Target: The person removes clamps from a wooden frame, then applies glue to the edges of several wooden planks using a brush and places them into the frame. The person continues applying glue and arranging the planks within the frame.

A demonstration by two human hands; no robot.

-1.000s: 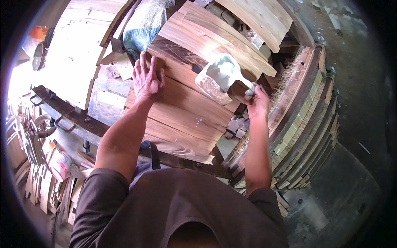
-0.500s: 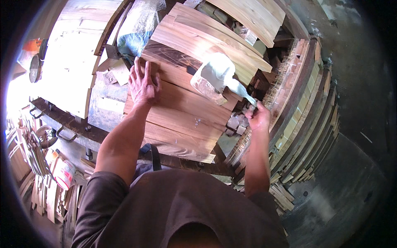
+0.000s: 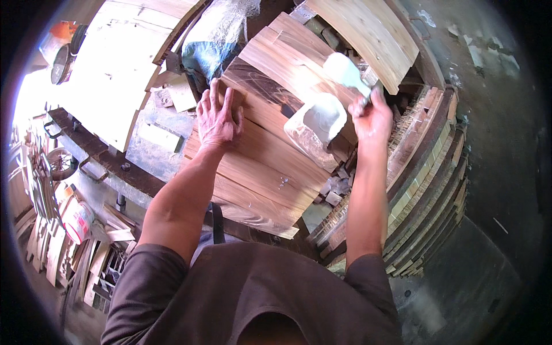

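My right hand [image 3: 371,118] is closed around the handle of a brush-like glue spreader [image 3: 343,70], its broad head thickly coated in white. The spreader is held over the far boards, beyond a white plastic tub [image 3: 300,135]. That tub is open, smeared inside with white paste, and stands on the wooden boards [image 3: 270,158]. Flat on the left end of these boards lies my left hand [image 3: 219,123], fingers spread, holding nothing. A dark-stained board [image 3: 256,83] lies just past its fingertips.
Pale panels [image 3: 103,75] lie in bright light at the left. A clear and blue plastic bag [image 3: 210,49] sits behind the boards. At the right is a curved stack of wood strips [image 3: 428,190]. Wood offcuts [image 3: 333,198] lie beside the tub. A white-and-red bucket [image 3: 77,221] stands lower left.
My right hand has lifted the spreader up out of the tub and moved it away from me. My left hand stays on the boards. The whole view has shifted slightly.
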